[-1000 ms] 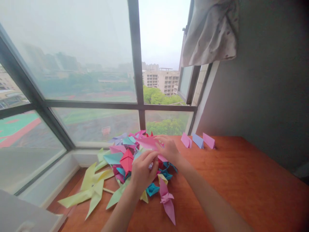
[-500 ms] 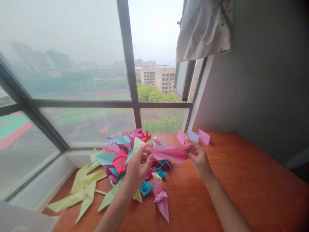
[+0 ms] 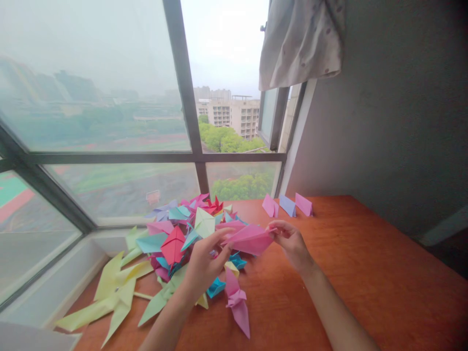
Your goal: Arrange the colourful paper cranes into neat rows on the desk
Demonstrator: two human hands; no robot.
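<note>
A folded pink paper piece (image 3: 252,238) hangs above the wooden table between my two hands. My left hand (image 3: 209,256) pinches its left end between thumb and fingers. With thumb and fingertips, my right hand (image 3: 290,243) grips the narrow right end. Behind and beneath my left hand lies a heap of coloured folded papers, with a red one (image 3: 173,245) and a pale green one (image 3: 204,223) on it. Nearer the front, a pink folded paper with a knotted middle (image 3: 237,301) rests on the table.
Three folded papers, pink (image 3: 270,206), blue (image 3: 287,205) and pink (image 3: 304,204), stand at the back of the table (image 3: 351,273). A yellow pinwheel (image 3: 119,290) lies at the left. Windows and a curtain (image 3: 302,44) are behind.
The pink paper has turned, so that a broader face of it shows. Both hands still hold it. The whole view has shifted a little, moving the scene left.
</note>
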